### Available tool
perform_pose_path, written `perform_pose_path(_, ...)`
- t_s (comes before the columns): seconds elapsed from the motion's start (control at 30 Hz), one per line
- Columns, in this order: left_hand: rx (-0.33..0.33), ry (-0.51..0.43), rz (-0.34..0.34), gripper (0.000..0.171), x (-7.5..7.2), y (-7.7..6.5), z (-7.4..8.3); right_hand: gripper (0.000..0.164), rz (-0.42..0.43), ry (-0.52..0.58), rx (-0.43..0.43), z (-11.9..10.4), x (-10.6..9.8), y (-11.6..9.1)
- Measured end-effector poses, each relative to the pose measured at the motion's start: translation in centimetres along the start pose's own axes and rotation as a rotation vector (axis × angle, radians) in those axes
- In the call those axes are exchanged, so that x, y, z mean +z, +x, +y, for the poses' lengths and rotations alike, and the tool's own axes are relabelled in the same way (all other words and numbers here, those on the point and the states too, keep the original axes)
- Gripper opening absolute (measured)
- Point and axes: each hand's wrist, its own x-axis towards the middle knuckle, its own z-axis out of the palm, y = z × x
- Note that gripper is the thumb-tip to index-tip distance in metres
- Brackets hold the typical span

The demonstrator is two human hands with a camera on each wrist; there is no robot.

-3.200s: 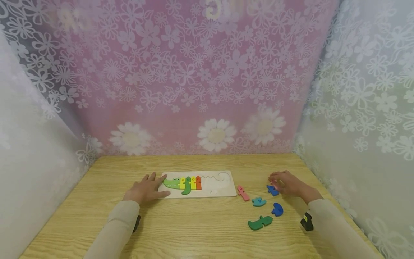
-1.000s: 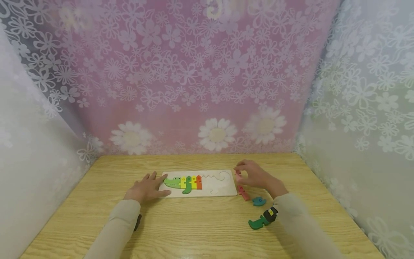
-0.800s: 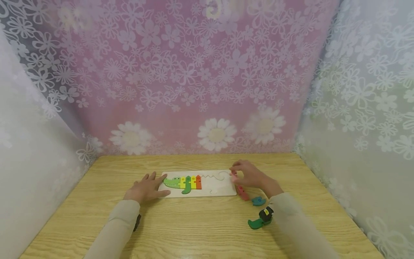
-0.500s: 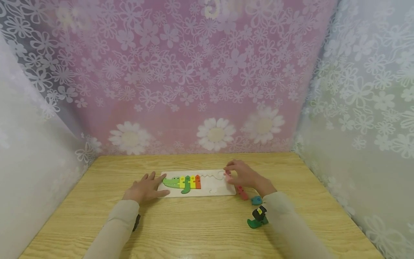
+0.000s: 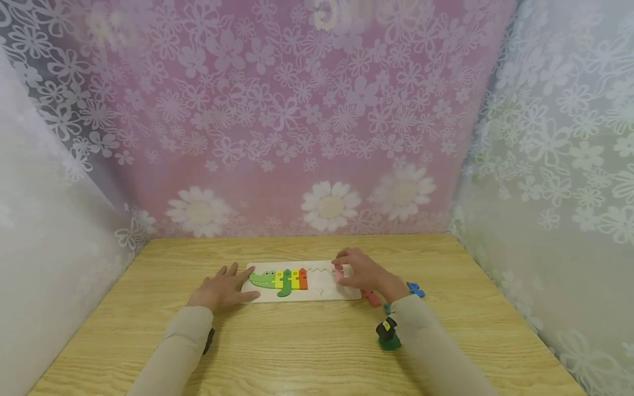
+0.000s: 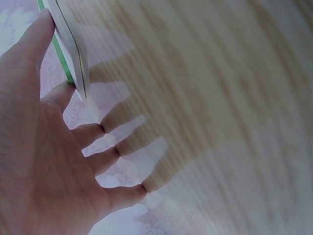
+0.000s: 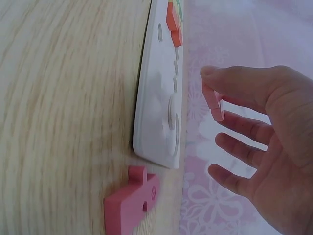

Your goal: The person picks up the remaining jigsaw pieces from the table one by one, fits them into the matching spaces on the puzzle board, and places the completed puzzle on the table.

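My left hand (image 5: pixel 225 287) lies spread at the left end of a pale wooden puzzle board (image 5: pixel 324 296), thumb and index finger touching its edge. In the board sit a green crocodile head (image 5: pixel 262 279) and yellow, green and orange body pieces, the orange piece (image 5: pixel 303 279) rightmost. Above the board's right part, my right hand (image 5: pixel 364 270) pinches a pink puzzle piece (image 7: pixel 213 104) between thumb and index finger, its other fingers loosely bent in the right wrist view. A darker pink puzzle piece (image 7: pixel 128 203) lies on the table just off the board's right end.
Right of the board lie a blue piece (image 5: pixel 415 290), a teal piece (image 5: pixel 387 308) mostly hidden by the right arm, and a green piece (image 5: pixel 389 344) partly behind the black wrist camera (image 5: pixel 386 329). Flowered curtains (image 5: pixel 317 137) surround the wooden table (image 5: pixel 277 352).
My right hand has picked up the pink piece beside the blue one and carried it left over the board. My left hand has stayed at the board's left end.
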Motion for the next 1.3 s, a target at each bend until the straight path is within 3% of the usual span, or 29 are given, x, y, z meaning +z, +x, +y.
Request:
perform_pose_path(0.77, 0.004, 0.037, 0.015, 0.091, -0.1, -0.3, -0.5, 0.046, -0.058, 0.044, -0.028, -1.4, 1.7, 2.0)
perform_pose_path(1.3, 0.015, 0.042, 0.0, 0.091, -0.4, -0.4, 0.2, 0.044, -0.04, 0.001, -0.062, -1.8, 2.9, 2.7)
